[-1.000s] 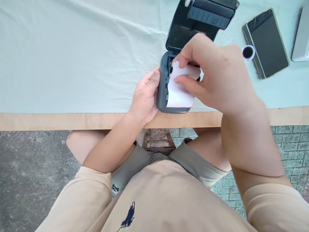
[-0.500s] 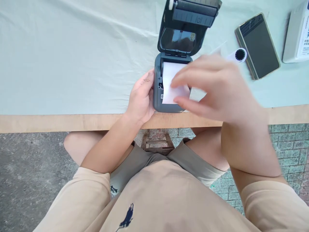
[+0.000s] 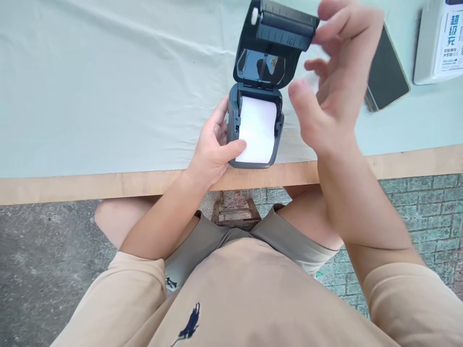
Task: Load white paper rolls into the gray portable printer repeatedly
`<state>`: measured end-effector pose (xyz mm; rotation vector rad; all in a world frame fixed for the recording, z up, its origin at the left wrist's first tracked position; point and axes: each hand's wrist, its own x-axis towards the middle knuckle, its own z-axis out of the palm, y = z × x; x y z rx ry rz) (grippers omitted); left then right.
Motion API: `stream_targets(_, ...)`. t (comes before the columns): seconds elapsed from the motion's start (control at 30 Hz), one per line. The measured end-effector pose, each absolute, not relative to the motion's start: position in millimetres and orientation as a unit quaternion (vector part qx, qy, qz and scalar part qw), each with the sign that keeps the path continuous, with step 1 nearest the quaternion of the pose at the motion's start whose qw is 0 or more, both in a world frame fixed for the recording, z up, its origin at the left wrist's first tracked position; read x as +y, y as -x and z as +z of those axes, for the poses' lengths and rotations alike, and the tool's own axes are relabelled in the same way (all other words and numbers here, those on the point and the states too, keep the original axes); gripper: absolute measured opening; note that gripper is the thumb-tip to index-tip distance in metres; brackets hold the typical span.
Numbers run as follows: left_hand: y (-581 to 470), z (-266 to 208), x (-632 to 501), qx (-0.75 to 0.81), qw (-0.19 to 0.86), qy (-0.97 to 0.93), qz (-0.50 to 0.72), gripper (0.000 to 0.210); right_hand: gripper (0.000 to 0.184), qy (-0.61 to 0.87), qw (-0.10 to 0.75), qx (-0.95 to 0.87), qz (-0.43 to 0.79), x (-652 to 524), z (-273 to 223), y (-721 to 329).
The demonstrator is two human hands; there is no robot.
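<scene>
A small dark grey label printer point(image 3: 233, 154) stands near the table's front edge, its lid point(image 3: 240, 65) raised and tilted back. White paper point(image 3: 258, 125) fills its compartment and reaches down over the front rim. Gripping the printer's left side is my left hand point(image 3: 210, 152), with the thumb pressed on the paper's lower left corner. My right hand point(image 3: 336, 82) is raised at the lid's right edge, thumb and fingers apart. Its fingertips are at the lid's upper right corner; whether they touch it I cannot tell.
A phone point(image 3: 390, 72) lies to the right, partly hidden by my right hand. Farther right stands a white box point(image 3: 428, 48) with printed text. Pale cloth point(image 3: 108, 96) covers the table, and a bare wooden edge point(image 3: 72, 188) runs along its front.
My right hand has moved up from the paper to the lid's right edge. My left thumb has come over onto the paper. The lid remains raised.
</scene>
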<state>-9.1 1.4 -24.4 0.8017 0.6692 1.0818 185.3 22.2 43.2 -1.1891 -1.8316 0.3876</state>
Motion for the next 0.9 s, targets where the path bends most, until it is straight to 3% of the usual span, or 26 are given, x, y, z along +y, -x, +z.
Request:
stream_targets(0.07,9.3,-19.5,-0.6,0.310,0.732,-0.354,0.492,0.079,0.043,0.495,0.446,-0.710,0.227,22.0,40.1,-184.8)
stream_targets(0.23,9.3,-0.8,-6.3,0.334,0.739,-0.315,0.493,0.052,0.030,0.530,0.422,-0.668,0.309,16.7,34.0,-180.4)
stream_targets(0.43,8.4,2.3,-5.4,0.324,0.749,-0.297,0.495,0.054,0.066,0.508,0.330,-0.627,0.490,17.8,21.6,-179.1)
stream_targets(0.57,5.6,4.3,-7.9,0.347,0.732,-0.290,0.510,0.038,0.079,0.484,0.337,-0.620,0.517,17.2,20.8,-178.2)
stream_targets(0.73,2.6,5.4,-8.2,0.345,0.731,-0.277,0.519,0.023,0.080,0.490,0.347,-0.617,0.509,15.8,21.5,-175.4)
stream_targets(0.83,2.2,4.0,-5.9,0.345,0.726,-0.268,0.531,0.028,0.081,0.485,0.326,-0.634,0.507,17.0,20.5,-178.7)
stream_targets(0.9,2.6,2.1,-4.2,0.349,0.718,-0.273,0.537,0.029,0.092,0.460,0.304,-0.647,0.526,19.0,21.6,-184.1)
